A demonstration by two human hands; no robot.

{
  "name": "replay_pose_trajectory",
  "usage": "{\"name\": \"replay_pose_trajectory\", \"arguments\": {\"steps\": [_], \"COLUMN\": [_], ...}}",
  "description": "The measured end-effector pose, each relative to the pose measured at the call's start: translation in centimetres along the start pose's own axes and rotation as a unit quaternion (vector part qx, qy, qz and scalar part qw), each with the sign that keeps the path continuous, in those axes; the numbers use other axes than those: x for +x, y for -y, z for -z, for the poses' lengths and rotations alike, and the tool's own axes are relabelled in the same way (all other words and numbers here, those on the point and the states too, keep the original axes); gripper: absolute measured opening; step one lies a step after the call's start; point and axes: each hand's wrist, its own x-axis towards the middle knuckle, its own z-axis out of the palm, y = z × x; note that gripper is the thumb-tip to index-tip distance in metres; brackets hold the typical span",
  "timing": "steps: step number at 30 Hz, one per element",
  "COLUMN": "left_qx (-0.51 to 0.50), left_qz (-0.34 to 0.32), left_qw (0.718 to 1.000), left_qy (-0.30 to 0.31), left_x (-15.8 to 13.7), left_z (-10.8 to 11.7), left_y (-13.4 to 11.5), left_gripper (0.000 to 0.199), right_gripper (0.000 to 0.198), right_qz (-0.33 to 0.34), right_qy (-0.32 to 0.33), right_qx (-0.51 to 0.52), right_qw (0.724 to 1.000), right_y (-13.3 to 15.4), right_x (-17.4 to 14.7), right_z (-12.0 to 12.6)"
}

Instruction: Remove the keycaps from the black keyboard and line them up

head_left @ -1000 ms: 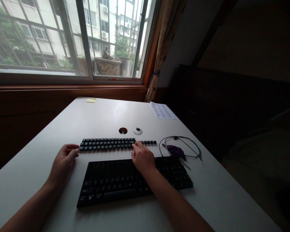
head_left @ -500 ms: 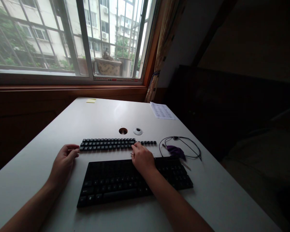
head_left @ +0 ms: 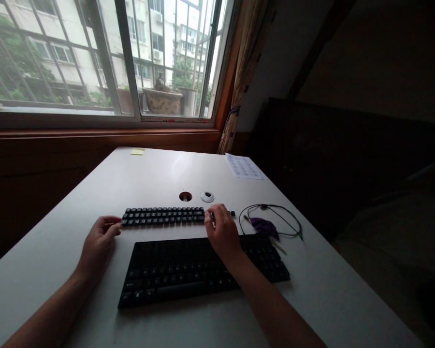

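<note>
Several rows of black keycaps (head_left: 163, 216) stand close together on the white desk. At their left end is my left hand (head_left: 100, 239), thumb and fingertips closed and touching the end of the rows. My right hand (head_left: 223, 232) is at the other end, above the keyboard's back edge. Its fingers are bent and drawn together against the last caps, and they hide whatever is between them. A loose keycap (head_left: 232, 213) shows just right of my knuckles. In front lies a black keyboard (head_left: 166, 275), its rear section bare of caps, partly covered by my right forearm.
To the right are a coiled black cable (head_left: 297, 227), a purple cloth (head_left: 264, 227) and a thin stick-like tool (head_left: 279, 247). Behind the rows sit a cable hole (head_left: 185, 196) and a white round cover (head_left: 207, 197). Printed paper (head_left: 244, 166) and a yellow note (head_left: 137, 152) lie far back.
My right hand has shifted right, off the end of the rows and over the single keycaps there. My left hand stays at the left end. The view has moved slightly.
</note>
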Motion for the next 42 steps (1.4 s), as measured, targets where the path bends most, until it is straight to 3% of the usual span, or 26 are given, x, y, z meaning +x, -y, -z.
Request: {"name": "replay_pose_trajectory", "arguments": {"steps": [6, 9, 15, 21, 27, 32, 42], "left_qx": [0.062, 0.075, 0.12, 0.134, 0.18, 0.184, 0.188], "left_qz": [-0.076, -0.157, -0.308, -0.412, -0.399, -0.406, -0.402], "left_qw": [0.994, 0.982, 0.929, 0.865, 0.837, 0.83, 0.826], "left_qy": [0.047, 0.074, 0.164, 0.253, 0.328, 0.336, 0.346], "left_x": [-0.6, -1.2, -2.8, -3.6, -3.6, -3.5, -3.6], "left_z": [0.0, -0.2, -0.7, -1.3, -1.6, -1.6, -1.6], "left_y": [-1.1, -1.7, -2.9, -3.0, -3.0, -2.9, -3.0], "left_gripper": [0.029, 0.023, 0.01, 0.01, 0.015, 0.016, 0.016], "right_gripper": [0.03, 0.036, 0.043, 0.042, 0.042, 0.044, 0.042], "right_qz": [-0.067, -0.082, -0.163, -0.206, -0.139, -0.12, -0.196], "right_qy": [-0.042, -0.046, 0.019, 0.052, 0.091, 0.16, 0.167], "right_qx": [0.145, 0.118, 0.024, 0.032, -0.02, -0.035, 0.019], "right_qw": [0.986, 0.989, 0.986, 0.977, 0.986, 0.979, 0.966], "right_y": [-1.3, -2.6, -5.6, -6.2, -5.0, -4.5, -5.7], "right_x": [1.9, 1.8, -2.0, -5.8, -5.6, -4.8, -4.6], "right_z": [4.7, 7.1, 10.2, 11.2, 11.1, 10.3, 10.2]}}
